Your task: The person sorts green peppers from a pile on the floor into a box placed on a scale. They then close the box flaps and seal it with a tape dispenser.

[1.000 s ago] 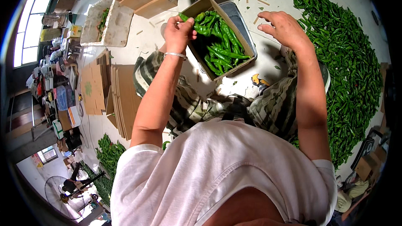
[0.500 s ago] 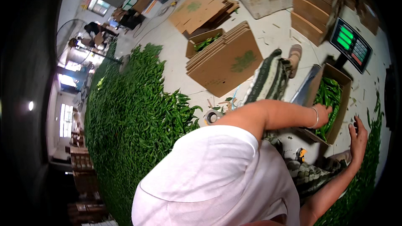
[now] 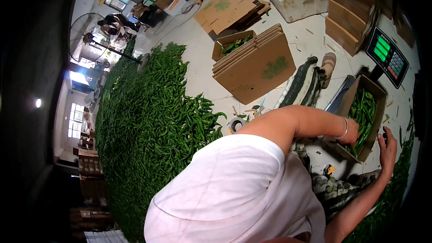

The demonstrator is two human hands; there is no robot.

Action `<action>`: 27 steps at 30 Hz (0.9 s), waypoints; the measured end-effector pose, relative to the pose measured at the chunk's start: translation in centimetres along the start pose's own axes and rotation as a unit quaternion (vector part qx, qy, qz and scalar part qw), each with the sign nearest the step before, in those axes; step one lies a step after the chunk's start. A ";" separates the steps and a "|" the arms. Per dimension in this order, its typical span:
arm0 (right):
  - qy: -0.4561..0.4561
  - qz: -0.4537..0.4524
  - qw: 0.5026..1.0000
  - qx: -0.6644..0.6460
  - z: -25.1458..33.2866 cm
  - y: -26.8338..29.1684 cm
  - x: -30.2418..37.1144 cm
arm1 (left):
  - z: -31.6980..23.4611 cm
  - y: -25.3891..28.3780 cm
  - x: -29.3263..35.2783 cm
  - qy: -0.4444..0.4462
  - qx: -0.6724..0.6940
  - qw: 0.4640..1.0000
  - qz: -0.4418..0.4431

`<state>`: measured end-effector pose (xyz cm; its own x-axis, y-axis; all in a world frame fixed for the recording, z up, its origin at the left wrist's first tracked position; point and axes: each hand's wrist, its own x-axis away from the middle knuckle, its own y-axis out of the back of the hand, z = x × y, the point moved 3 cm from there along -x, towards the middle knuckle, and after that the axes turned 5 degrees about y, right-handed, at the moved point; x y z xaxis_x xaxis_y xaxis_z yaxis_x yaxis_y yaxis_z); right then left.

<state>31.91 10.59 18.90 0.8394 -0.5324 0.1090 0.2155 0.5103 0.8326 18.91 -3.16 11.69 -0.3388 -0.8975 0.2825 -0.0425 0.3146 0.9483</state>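
Observation:
A cardboard box [image 3: 381, 108] filled with long green chili peppers [image 3: 362, 108] stands at the right, in front of a scale display [image 3: 387, 57]. My left hand [image 3: 351, 131], with a bracelet at the wrist, reaches over the box's near left side onto the peppers. Its fingers point down among them and are mostly hidden, so I cannot make out a grip. Just outside the box's right corner my right hand [image 3: 387, 150] is raised, fingers apart, holding nothing.
A huge pile of green peppers [image 3: 153, 139] covers the floor at left; more lie at far right. Beyond my leg stand folded cartons [image 3: 254, 72], a white foam box [image 3: 299, 6] and stacked cardboard [image 3: 344, 18]. A tape roll [image 3: 236, 125] and a yellow-black tool [image 3: 329, 170] lie nearby.
My left hand has sunk lower against the peppers, its fingers now less visible. My right hand stays open beside the box. The whole view has shifted slightly, and a far-off person shows more clearly.

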 end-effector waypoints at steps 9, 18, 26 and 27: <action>0.052 -0.073 0.996 -0.022 1.8 0.3 -0.7 | 2.6 0.6 2.6 0.071 0.088 0.984 -0.138; -0.010 -0.095 0.995 0.022 -0.2 2.2 2.1 | 7.9 6.4 0.3 0.029 0.101 0.960 -0.261; 0.045 -0.138 0.989 0.041 -1.2 1.6 1.9 | 9.8 3.4 -3.0 0.209 -0.041 0.976 -0.039; 0.038 -0.136 0.989 0.047 -1.3 1.9 2.0 | 8.9 2.5 -3.4 0.196 -0.065 0.978 0.006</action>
<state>34.59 11.37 20.01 0.7933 -0.5864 -0.1639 0.3935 0.2885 0.8729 11.61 3.38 11.81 0.0489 -0.9515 0.3038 0.0889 0.3071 0.9475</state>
